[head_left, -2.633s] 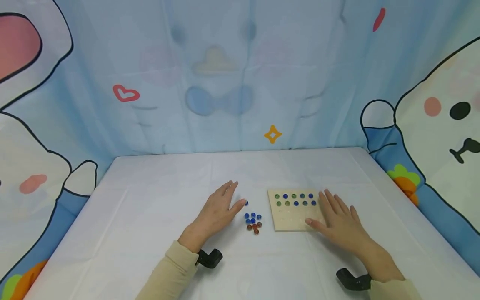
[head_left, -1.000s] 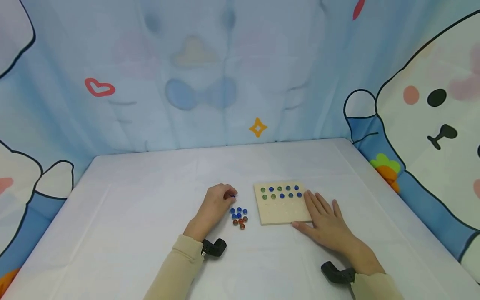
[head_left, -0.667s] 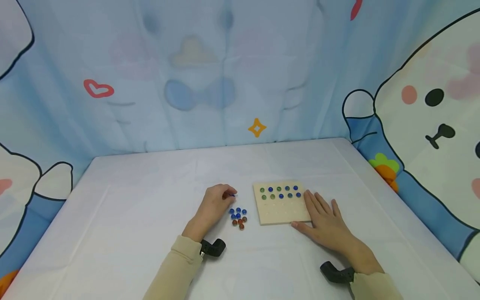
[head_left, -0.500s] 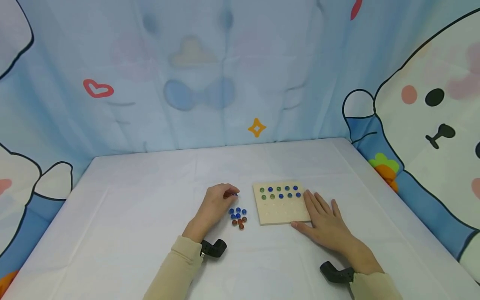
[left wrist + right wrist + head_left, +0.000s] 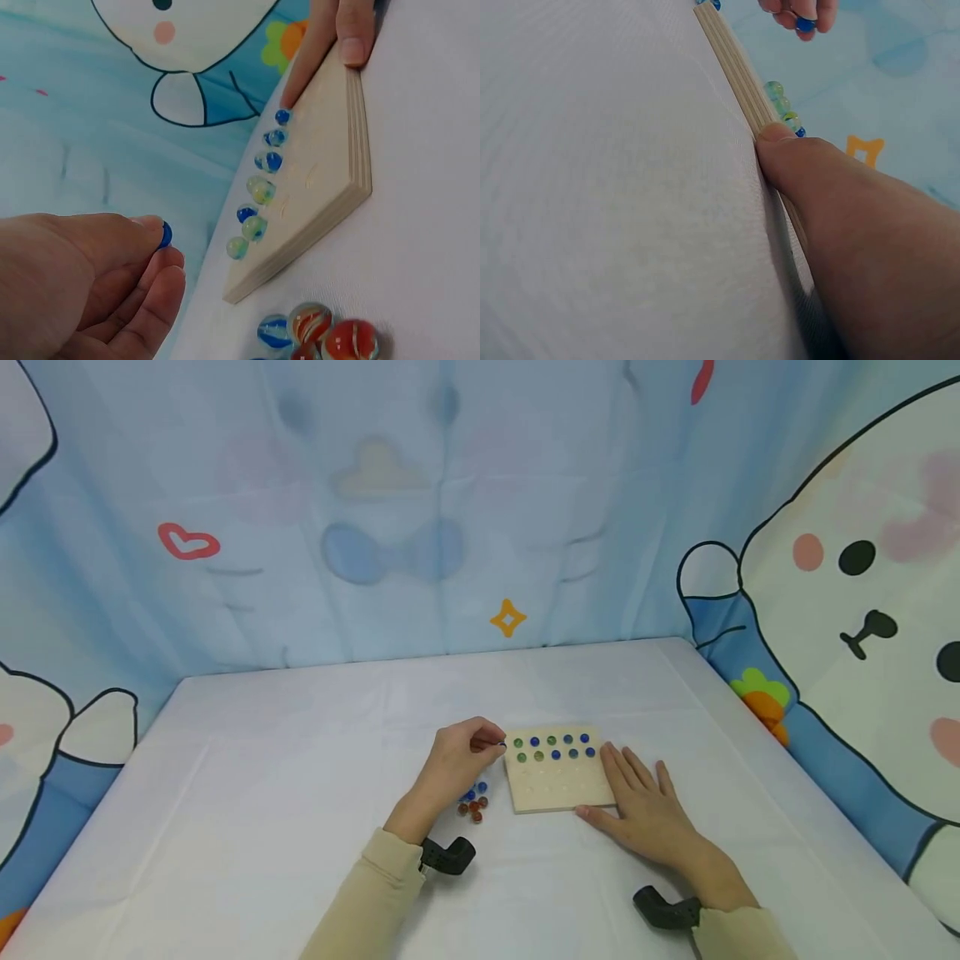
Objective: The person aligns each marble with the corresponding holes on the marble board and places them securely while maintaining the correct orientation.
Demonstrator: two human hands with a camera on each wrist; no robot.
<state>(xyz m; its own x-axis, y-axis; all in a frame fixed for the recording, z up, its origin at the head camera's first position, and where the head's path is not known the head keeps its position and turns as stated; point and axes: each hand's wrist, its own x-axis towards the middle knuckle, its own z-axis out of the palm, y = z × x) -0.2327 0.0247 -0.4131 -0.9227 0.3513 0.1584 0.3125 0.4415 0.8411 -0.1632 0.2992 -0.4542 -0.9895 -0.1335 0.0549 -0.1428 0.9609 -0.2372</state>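
My left hand (image 5: 453,764) pinches a blue marble (image 5: 166,235) between thumb and forefinger, just off the left edge of a pale wooden board (image 5: 562,792). Two rows of green and blue marbles (image 5: 556,755) sit in the far part of this board; shallow hollows show in its nearer part. My right hand (image 5: 652,827) lies with straight fingers along the board's right edge. Its thumb (image 5: 780,142) touches the near edge in the right wrist view. Below my left hand lie loose blue marbles (image 5: 482,787) and reddish-brown marbles (image 5: 474,807), some of the blue ones hidden by the hand.
A white cloth covers the table (image 5: 285,793). Behind it hangs a light blue curtain (image 5: 390,610) printed with cartoon animals. Each wrist wears a black camera mount, the left one (image 5: 448,856) close to the loose marbles.
My left hand, first spread beside the loose marbles, has pinched a blue marble and moved right with it to the board's left edge. My right hand has stayed at the board. The head view has shifted.
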